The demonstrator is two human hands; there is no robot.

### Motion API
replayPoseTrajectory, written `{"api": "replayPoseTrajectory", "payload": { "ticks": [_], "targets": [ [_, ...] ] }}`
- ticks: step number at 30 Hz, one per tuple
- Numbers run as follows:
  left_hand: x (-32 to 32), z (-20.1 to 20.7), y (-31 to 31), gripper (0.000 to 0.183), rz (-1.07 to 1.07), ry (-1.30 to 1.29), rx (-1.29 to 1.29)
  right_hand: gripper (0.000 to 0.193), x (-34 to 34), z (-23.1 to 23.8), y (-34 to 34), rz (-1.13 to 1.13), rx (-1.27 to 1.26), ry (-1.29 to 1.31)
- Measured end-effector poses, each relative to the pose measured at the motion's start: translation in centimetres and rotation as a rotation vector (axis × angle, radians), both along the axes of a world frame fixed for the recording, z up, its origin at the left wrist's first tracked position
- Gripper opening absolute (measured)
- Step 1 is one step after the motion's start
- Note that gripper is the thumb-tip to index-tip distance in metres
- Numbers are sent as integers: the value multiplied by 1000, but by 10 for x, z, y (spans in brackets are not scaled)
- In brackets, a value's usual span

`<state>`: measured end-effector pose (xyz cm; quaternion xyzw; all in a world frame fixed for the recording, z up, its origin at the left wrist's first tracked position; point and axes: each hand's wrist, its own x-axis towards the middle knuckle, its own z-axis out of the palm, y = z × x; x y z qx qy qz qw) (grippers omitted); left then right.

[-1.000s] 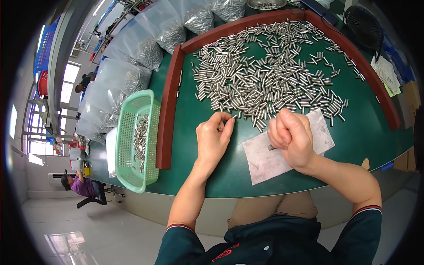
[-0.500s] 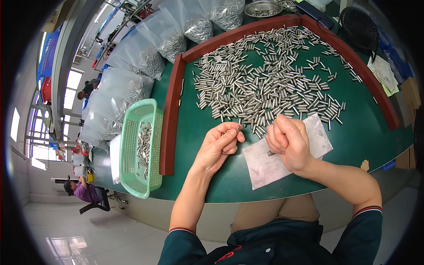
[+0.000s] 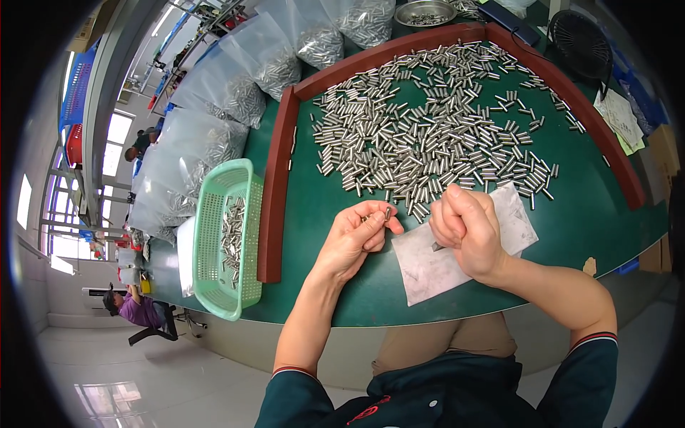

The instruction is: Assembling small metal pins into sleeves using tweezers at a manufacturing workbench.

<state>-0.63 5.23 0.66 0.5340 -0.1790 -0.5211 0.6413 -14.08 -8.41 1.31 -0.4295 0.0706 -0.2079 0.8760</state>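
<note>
Between the thumb and fingers of my left hand (image 3: 352,241) is a small metal pin (image 3: 387,213), held just short of the pile. My right hand (image 3: 467,232) is closed in a fist above a smudged white cloth (image 3: 421,274). A small grey tip (image 3: 437,247) shows under its curled fingers; the rest of that item is hidden. Beyond both hands, a wide heap of short silvery metal pins (image 3: 428,146) lies loose on the green tabletop (image 3: 307,214).
Dark red wooden rails (image 3: 273,207) border the pile on the left, back and right. Left of them stands a light green basket (image 3: 207,246) with some pins inside. Clear bags of pins (image 3: 246,100) line the back left. A metal bowl (image 3: 426,14) and a black fan (image 3: 579,46) sit farther back.
My left hand has shifted slightly to the right, and the pin in its fingers has turned more upright. My right hand stays in place.
</note>
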Motion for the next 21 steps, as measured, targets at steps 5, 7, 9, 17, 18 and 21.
{"api": "replayPoseTrajectory", "payload": {
  "ticks": [5, 7, 9, 17, 18, 21],
  "targets": [
    [-3, 4, 1, 14, -10, 72, 13, 41, -1, -2, 0, 18, 19, -7],
    [-7, 3, 2, 13, -85, -114, 27, 42, 1, 0, 2, -28, -17, 6],
    [-21, 3, 0, 8, -111, -467, 54, 43, 0, -3, 1, -33, -13, 2],
    [-42, 3, -6, 14, -221, -1285, 156, 43, 0, 0, -1, -63, 18, -71],
    [-42, 2, -6, 14, -226, -1282, 156, 43, 0, -1, 0, -67, 20, -67],
    [-42, -1, -6, 14, -205, -1279, 127, 43, 0, -3, 3, -64, 9, -75]
  ]
}}
